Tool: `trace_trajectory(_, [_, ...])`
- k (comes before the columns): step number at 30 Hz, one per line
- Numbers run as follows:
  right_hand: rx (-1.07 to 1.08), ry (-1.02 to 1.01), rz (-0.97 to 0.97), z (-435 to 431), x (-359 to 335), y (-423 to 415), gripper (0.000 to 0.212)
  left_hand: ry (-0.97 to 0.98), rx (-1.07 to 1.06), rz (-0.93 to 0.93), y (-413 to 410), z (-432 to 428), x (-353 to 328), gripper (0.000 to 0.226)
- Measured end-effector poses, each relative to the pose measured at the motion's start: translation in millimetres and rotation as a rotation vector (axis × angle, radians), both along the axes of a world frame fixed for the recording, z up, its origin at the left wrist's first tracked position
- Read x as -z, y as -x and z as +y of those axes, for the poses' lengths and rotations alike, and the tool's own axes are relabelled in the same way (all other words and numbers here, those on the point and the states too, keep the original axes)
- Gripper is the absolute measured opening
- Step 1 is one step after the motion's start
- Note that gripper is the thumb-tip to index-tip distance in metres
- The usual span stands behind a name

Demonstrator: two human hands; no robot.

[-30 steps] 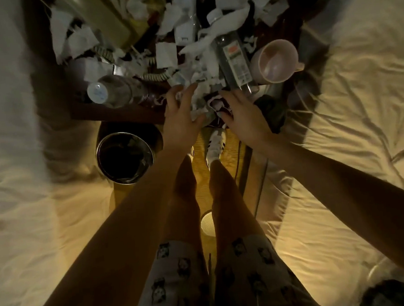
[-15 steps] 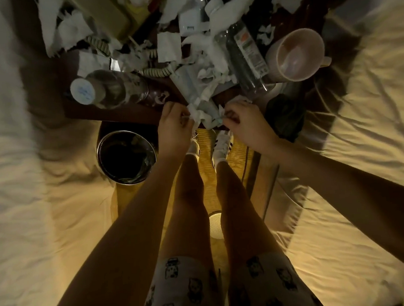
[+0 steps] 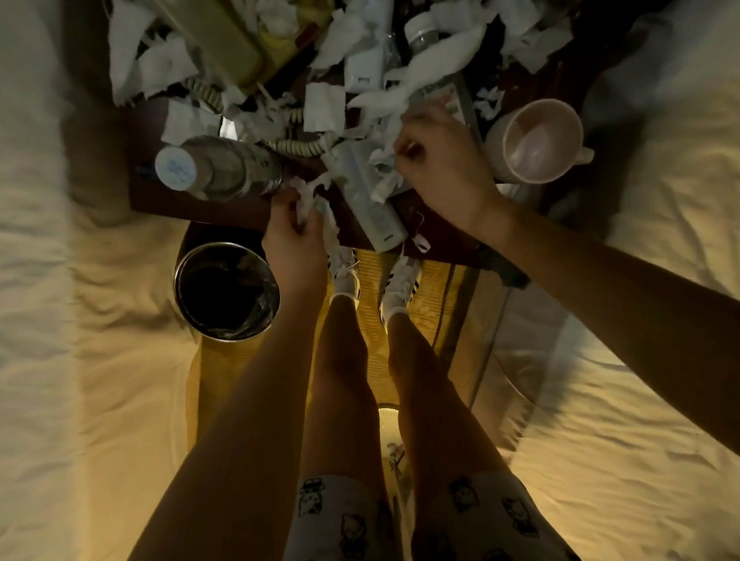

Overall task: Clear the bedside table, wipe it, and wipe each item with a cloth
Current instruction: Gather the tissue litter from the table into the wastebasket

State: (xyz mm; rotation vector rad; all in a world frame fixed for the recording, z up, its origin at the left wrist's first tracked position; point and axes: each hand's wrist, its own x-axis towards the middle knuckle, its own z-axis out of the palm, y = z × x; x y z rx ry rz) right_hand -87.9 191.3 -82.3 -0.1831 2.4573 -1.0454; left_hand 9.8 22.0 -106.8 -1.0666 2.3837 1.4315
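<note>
Paper scraps [image 3: 325, 108]: white, torn and soft-edged; we see them strewn over most of the dark wooden bench [image 3: 205, 210], thickest toward its far side.
Left hand [image 3: 296, 246]: at the bench's front edge, fingers curled round a bunch of the scraps, with thin strips trailing below the fist.
Right hand [image 3: 444, 174]: further in over the bench, thumb and forefinger pinching one scrap just above the remote's far end.
Remote control [image 3: 374, 210]: pale, long and slim, lying between our two hands. Its near end pokes past the front edge, and scraps lie across its far half.
Water bottle [image 3: 225, 170]: clear ribbed plastic, on its side with the cap to the left, just left of the left hand.
Mug [image 3: 542, 141]: pink and smooth, mouth turned toward us, just right of the right hand.
Handset [image 3: 220, 36]: yellowish and long; its coiled cord [image 3: 297, 147] runs among the scraps.
Waste bin [image 3: 227, 290]: round with a shiny metal rim and a dark inside, on the floor beside the left wrist.
Hard to make out: the bench's far side is cut off by the frame, the right hand is blurred, and the light is dim.
</note>
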Motion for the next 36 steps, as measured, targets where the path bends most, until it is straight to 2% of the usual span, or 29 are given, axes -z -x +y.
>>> trace_trajectory(5, [-0.195,-0.112,0.014,-15,18,-3,0.017,0.030,-0.050,-0.011,-12,-9,9,0.030])
trace_trajectory(9, [-0.150,-0.115,-0.044,-19,23,-8,0.045,0.008,-0.006,-0.010,-12,-14,20,0.045])
trace_trajectory(12, [-0.148,-0.106,-0.084,-18,26,-5,0.056,0.015,0.013,-0.014,-5,-13,24,0.046])
trace_trajectory(16, [-0.216,-0.176,-0.077,-18,33,-3,0.047,0.128,0.068,-0.024,9,-12,31,0.036])
trace_trajectory(20, [-0.211,-0.146,-0.078,-18,37,-1,0.030,0.201,0.084,-0.057,14,-9,35,0.025])
trace_trajectory(26, [-0.248,-0.137,-0.030,-18,33,-7,0.016,0.153,0.077,-0.042,2,0,19,0.019])
trace_trajectory(29, [-0.198,-0.096,-0.110,-16,28,-6,0.025,0.088,0.028,-0.042,3,4,13,0.020])
trace_trajectory(32, [-0.119,-0.056,-0.191,-14,20,-3,0.033,0.075,0.034,0.040,15,5,4,0.015])
trace_trajectory(34, [-0.083,-0.052,-0.159,-10,13,3,0.027,0.053,0.051,0.080,28,6,-3,0.013])
trace_trajectory(36, [-0.046,-0.082,-0.105,-5,4,10,0.019,0.000,0.054,0.089,41,6,-6,0.022])
